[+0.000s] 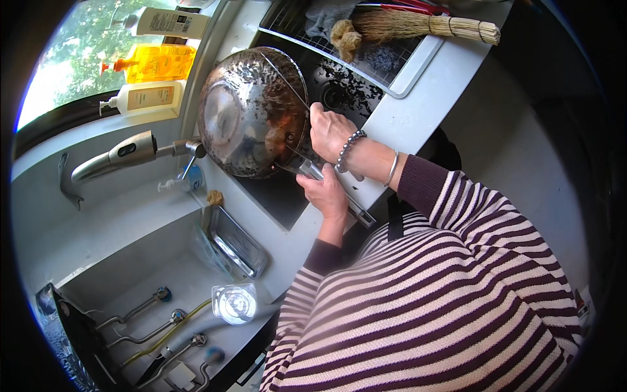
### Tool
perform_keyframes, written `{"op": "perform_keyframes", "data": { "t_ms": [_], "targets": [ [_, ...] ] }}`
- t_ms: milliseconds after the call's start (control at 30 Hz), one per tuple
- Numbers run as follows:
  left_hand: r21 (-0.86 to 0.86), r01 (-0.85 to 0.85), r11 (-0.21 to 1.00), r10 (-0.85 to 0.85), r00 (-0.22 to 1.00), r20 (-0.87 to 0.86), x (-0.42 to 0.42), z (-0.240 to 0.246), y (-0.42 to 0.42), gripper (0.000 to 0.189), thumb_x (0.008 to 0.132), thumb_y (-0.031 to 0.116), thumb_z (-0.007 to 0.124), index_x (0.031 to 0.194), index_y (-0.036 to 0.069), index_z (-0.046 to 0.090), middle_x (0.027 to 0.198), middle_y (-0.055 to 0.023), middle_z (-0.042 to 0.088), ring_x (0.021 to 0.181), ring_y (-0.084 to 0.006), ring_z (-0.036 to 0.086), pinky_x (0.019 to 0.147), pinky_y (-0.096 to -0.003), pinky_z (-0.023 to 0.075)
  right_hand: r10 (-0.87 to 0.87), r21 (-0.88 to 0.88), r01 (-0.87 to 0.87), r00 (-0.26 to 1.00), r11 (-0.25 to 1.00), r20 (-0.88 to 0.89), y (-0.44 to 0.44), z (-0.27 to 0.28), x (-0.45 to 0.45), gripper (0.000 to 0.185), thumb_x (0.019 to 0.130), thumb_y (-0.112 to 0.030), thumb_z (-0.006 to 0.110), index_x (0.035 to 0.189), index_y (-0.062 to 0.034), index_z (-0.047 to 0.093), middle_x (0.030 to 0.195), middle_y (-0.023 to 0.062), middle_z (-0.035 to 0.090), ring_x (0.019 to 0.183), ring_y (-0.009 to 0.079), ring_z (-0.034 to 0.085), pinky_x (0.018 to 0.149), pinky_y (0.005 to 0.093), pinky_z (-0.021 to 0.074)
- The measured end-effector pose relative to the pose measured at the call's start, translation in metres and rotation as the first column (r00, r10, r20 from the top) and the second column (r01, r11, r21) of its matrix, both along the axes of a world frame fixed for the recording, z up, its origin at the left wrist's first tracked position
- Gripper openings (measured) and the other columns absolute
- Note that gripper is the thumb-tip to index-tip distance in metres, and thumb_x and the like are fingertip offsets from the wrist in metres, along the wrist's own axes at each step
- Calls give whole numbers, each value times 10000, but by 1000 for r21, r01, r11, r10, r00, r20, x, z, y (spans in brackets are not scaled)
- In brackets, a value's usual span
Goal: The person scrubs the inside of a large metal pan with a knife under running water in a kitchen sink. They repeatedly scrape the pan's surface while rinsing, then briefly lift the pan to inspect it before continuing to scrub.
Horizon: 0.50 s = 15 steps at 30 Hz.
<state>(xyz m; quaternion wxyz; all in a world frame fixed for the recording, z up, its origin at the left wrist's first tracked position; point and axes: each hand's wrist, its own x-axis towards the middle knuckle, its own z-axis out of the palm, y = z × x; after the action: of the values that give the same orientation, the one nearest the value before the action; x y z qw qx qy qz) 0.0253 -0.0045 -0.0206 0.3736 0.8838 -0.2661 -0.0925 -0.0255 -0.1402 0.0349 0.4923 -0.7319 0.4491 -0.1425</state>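
A metal wok (240,122) is tipped in the sink (274,196) with its rounded underside facing up. Black crust and brown scorch marks cover much of that side, while other patches are shiny. My left hand (327,193) grips the wok's metal handle (361,215), near where it joins the pan. Above it, my right hand (330,130) is closed around a thin metal tool (286,81) that reaches along the blackened side near the rim. My fingers hide its grip, so its exact kind is unclear. Dark flakes (355,88) lie around the sink drain (333,93).
A rack tray (411,81) at the sink's far end holds a straw brush (426,25), a loofah piece (346,40) and steel wool (381,58). The faucet (132,149) juts beside the wok. Pump bottles (159,62) line the windowsill; a metal tray (237,242) stands at left.
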Motion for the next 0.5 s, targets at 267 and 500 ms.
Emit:
{"op": "perform_keyframes", "data": {
  "t_ms": [267,500],
  "targets": [
    [19,5,1000,-5,1000,-25,0,1,0,408,787,210,627,981,-61,393,852,-185,558,778,-282,540,713,-382,433,7,-13,-7,999,1000,-35,1,0,7,128,783,8,474,886,45,409,788,295,612,811,412,622,706,454,518],
    [31,11,999,-9,997,-79,-3,9,-2,398,790,207,623,969,-52,381,862,-153,536,786,-221,524,724,-347,431,11,-33,-15,994,999,-107,-1,5,9,148,801,-25,532,897,39,440,810,267,632,821,358,648,695,398,547]
  ]
}}
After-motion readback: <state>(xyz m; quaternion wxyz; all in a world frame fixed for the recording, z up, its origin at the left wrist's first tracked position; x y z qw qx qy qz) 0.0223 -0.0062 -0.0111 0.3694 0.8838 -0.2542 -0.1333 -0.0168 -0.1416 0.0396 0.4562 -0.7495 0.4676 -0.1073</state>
